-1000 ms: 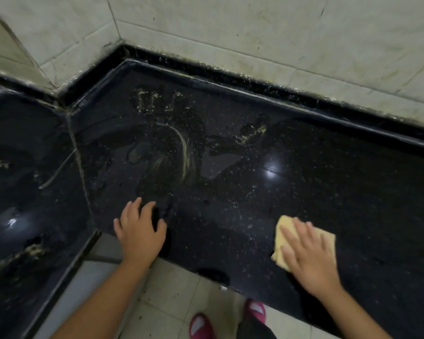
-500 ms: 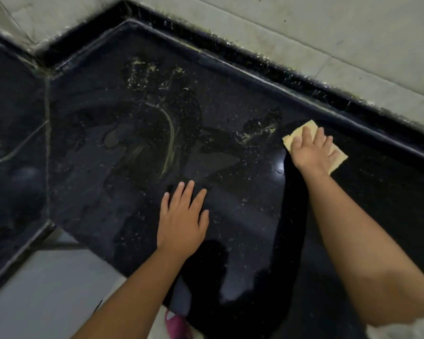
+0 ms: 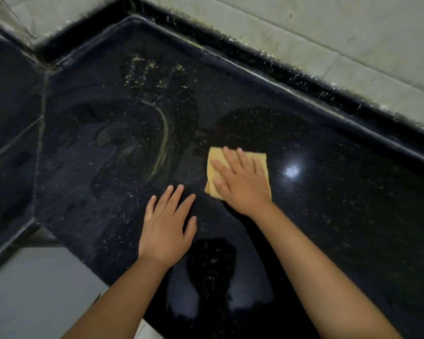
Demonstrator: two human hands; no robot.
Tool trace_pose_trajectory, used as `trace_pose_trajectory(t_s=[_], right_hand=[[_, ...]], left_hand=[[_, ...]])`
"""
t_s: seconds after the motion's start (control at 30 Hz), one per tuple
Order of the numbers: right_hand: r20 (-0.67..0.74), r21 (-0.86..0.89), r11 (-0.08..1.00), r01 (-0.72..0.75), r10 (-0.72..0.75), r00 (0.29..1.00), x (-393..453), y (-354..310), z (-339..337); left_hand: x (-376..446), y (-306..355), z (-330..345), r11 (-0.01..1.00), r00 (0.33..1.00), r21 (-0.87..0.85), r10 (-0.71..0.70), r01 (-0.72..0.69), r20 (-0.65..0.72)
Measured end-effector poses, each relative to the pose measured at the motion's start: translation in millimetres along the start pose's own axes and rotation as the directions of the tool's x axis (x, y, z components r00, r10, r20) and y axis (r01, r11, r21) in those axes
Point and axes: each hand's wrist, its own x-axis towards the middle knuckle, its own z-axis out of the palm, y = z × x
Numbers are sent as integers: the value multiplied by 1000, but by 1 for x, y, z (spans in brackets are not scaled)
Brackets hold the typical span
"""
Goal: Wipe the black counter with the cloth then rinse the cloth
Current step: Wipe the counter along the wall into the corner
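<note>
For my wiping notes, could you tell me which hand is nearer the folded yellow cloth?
Right hand presses flat on the folded yellow cloth; left hand rests beside it.

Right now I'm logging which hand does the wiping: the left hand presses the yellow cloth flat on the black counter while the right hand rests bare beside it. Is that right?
The hands are swapped. In the head view the right hand presses the yellow cloth flat on the black counter, while the left hand rests bare beside it.

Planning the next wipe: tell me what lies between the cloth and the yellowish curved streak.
In the head view, only speckled black counter with wet film separates the cloth from the streak.
</note>
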Motion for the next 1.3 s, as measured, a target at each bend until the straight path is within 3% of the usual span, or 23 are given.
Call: trace_pose_trajectory(t_s=[0.07, 0.17, 0.3, 0.4, 0.53, 0.63, 0.8, 0.93, 1.07, 1.13, 1.2, 1.3], right_hand=[[51, -14, 1000, -4, 4, 999, -36, 17, 3], [37, 28, 986, -167, 166, 985, -54, 62, -9], [-66, 47, 908, -417, 419, 906, -9, 98, -31], [-88, 141, 888, -438, 452, 888, 48, 83, -42], [-71, 123, 969, -217, 226, 972, 99, 28, -40], [-37, 43, 999, -20, 22, 999, 91, -12, -27], [76, -87, 955, 283, -277, 958, 24, -20, -7], [18, -167, 925, 342, -344, 939, -38, 31, 7], [56, -189, 977, 95, -86, 995, -76, 109, -1], [30, -119, 990, -74, 78, 997, -76, 148, -19], [0, 3, 947, -320, 320, 947, -65, 176, -33], [-99, 148, 803, -578, 593, 799, -30, 184, -44]], left_hand=[[0, 1, -1, 1000, 1000, 20, -4, 4, 1], [-1, 3, 0, 1000, 1000, 21, -3, 3, -13], [1, 2, 2, 1000, 999, 26, -11, 12, -32], [1, 1, 4, 999, 999, 42, -1, 3, -43], [0, 1, 5, 1000, 998, 6, 1, -1, -60], [2, 0, 4, 999, 998, -32, 1, -3, -64], [1, 2, 3, 999, 998, -39, 14, -17, -56], [0, 3, 2, 999, 999, -38, 15, -17, -50], [0, 2, 3, 999, 998, -18, 25, -26, -50], [0, 2, 4, 999, 998, -24, 29, -31, -60], [0, 1, 5, 999, 997, -36, 27, -30, -69], [0, 1, 7, 999, 998, -52, 4, -7, -60]])
